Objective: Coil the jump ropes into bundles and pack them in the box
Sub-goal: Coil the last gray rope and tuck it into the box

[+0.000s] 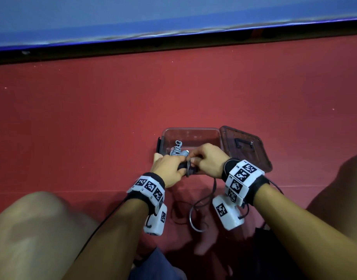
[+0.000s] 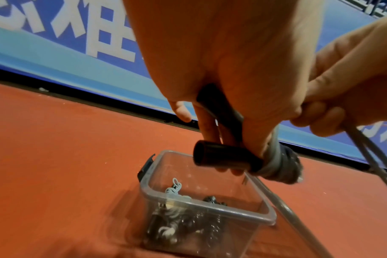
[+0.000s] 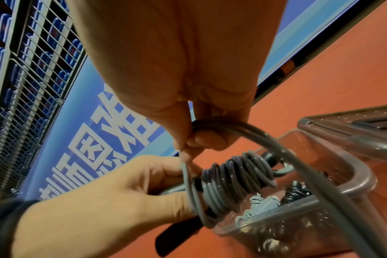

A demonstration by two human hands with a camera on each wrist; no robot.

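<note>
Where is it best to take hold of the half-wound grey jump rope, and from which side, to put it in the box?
Probably grip the wound coil across its turns, coming from above: the turns sit tight around the black handles, so a grasp there keeps them from unwinding. The loose tail hangs to the floor; the right hand should finish winding first.

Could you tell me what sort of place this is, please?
Probably an indoor sports hall: a red sports floor, a blue barrier board with large white lettering, and tiers of blue seats behind a wire fence.
</note>
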